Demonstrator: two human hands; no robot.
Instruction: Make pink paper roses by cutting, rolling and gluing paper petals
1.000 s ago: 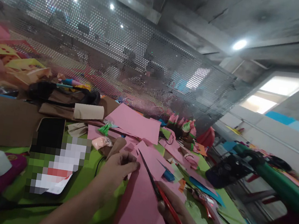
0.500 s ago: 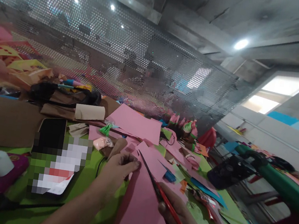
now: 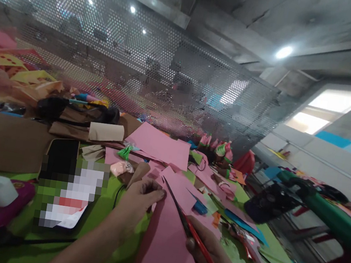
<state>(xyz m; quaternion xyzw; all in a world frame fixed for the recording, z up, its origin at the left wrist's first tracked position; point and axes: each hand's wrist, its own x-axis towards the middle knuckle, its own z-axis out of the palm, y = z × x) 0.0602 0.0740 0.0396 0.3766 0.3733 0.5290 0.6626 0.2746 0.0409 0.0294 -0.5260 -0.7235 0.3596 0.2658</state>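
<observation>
A perforated metal screen (image 3: 158, 72) stands behind a green tabletop (image 3: 101, 208) littered with coloured paper scraps. Near the front edge, the left hand (image 3: 138, 200) pinches the upper edge of a large pink paper sheet (image 3: 165, 244), its fingers (image 3: 156, 194) closed on it. The right hand (image 3: 207, 250) grips a pair of red-handled scissors (image 3: 190, 232), fingers wrapped around the handles; the dark blades run up across the sheet, and they appear nearly closed, though blur makes that uncertain. A cardboard roll (image 3: 106, 132) lies well apart to the left, beside a brown card sheet (image 3: 2, 141).
</observation>
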